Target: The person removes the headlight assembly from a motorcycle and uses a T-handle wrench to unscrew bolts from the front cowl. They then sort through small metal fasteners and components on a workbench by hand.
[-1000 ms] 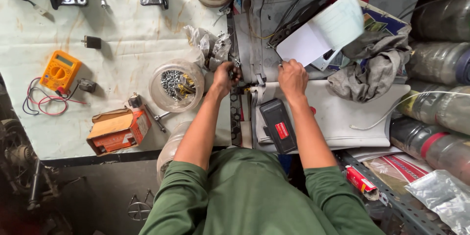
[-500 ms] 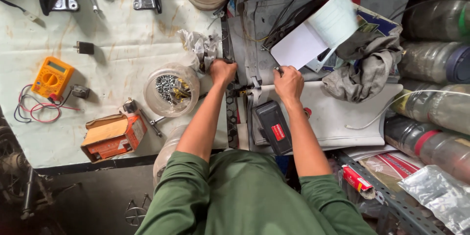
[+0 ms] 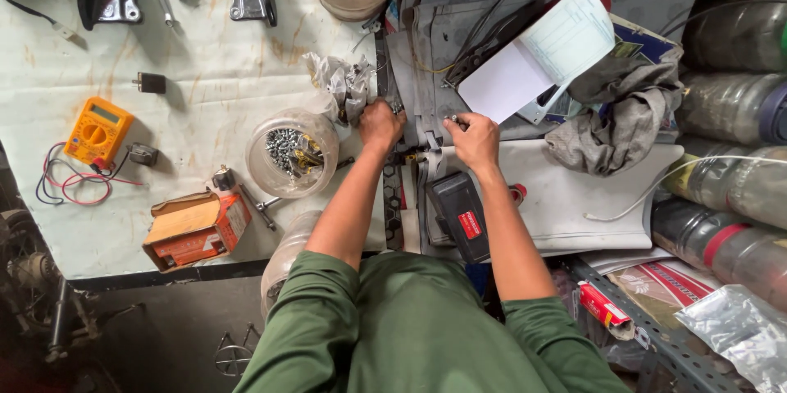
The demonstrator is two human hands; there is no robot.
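Fitting step: both hands work on grey panel (image 3: 426,73). Left hand (image 3: 381,124) curls shut at panel edge; right hand (image 3: 474,137) pinches a small metal piece (image 3: 453,120), probably a screw. Next: careful alignment.

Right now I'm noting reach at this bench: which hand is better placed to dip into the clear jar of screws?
Probably the left hand: the jar of screws sits just beside it, while the right hand lies farther across.
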